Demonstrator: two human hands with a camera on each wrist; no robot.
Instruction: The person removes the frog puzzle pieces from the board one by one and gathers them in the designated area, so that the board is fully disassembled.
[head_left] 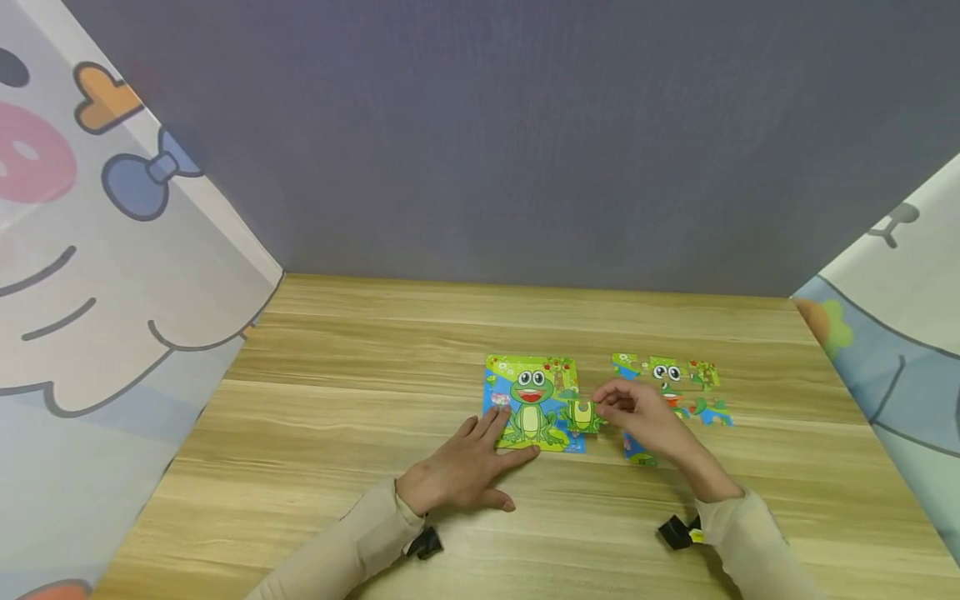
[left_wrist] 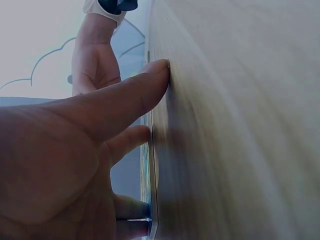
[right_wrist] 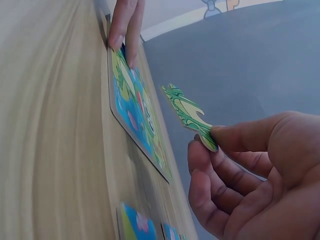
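Observation:
A square frog puzzle board (head_left: 531,417) lies on the wooden table, with a full frog picture on its face. My left hand (head_left: 467,465) rests on the board's lower left part, fingers spread; in the left wrist view its thumb (left_wrist: 157,75) touches the tabletop. Between thumb and fingertips my right hand (head_left: 647,417) pinches a puzzle piece (right_wrist: 187,114), green with a pale yellow middle and a round notch. That piece is held up off the table, near the board's right edge. Part of the loose pieces is hidden under the right hand.
Several loose puzzle pieces (head_left: 705,375) lie right of the board, showing frog eyes, a mouth and leaves. Another blue and green piece (head_left: 639,450) sits nearer the front. A grey wall (head_left: 525,150) closes off the table's back, and printed panels (head_left: 150,275) stand at both sides.

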